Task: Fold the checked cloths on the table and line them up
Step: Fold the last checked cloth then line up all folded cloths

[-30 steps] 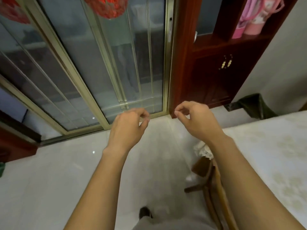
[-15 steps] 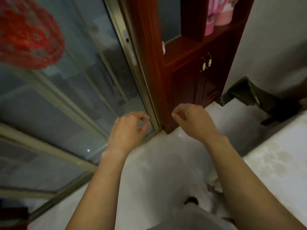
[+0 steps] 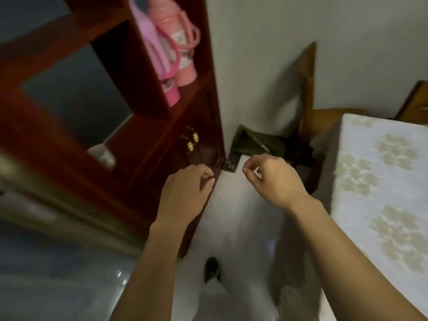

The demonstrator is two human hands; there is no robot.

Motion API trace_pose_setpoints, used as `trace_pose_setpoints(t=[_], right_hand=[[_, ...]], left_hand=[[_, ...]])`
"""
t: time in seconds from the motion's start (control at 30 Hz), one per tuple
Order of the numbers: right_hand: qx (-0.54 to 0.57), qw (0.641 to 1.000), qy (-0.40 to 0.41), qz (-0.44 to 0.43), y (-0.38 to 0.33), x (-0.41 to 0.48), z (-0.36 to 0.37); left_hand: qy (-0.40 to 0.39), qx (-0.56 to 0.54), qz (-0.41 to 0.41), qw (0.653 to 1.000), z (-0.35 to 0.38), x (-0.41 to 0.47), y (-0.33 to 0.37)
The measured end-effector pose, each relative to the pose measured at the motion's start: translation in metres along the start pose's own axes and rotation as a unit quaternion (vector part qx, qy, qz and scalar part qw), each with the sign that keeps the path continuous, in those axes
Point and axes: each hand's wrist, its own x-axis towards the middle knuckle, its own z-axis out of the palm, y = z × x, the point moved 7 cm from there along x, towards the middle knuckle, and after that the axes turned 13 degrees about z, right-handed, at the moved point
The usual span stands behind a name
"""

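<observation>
Dim, flat indoor light; no hard shadows. Heavy motion smear across dark red wooden cabinet (image 3: 143,144), worst toward left edge of view. Small glints on glossy pale floor tiles (image 3: 119,274). Soft grey shadow on plain grey wall (image 3: 284,93). Brightest at white flower-patterned table top (image 3: 382,181), near its far corner. Verticals bent by wide lens.

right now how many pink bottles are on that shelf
2: a salmon-pink bottle stands at the right end of the shelf, a lilac-pink bottle just left of it. Blur may hide others.
</observation>
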Motion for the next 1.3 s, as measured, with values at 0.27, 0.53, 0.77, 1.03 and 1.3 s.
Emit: trace_pose_setpoints(t=[0.27, 0.53, 0.77, 1.03, 1.3], right_hand=[[-0.007, 0.973, 0.126, 0.194, 0.060, 0.088, -0.063], [0.008, 0.888, 0.178, 0.423, 0.175, 0.051, -0.094], [0.038, 0.839, 0.260, 0.476, 0.255, 0.026, -0.150], [0.086, 0.724, 0.309, 0.610, 0.342, -0.065, -0.156], [0.058, 0.565, 0.339, 0.750, 0.385, -0.135, -0.169]], left_hand=[[-0.072, -0.070, 0.203, 0.974, 0.031, 0.209, 0.023], [-0.178, -0.106, 0.392, 0.896, 0.099, 0.287, 0.136], [-0.196, -0.086, 0.494, 0.843, 0.131, 0.323, 0.254], [-0.259, -0.048, 0.613, 0.745, 0.196, 0.323, 0.393], [-0.326, -0.083, 0.740, 0.582, 0.264, 0.292, 0.528]])
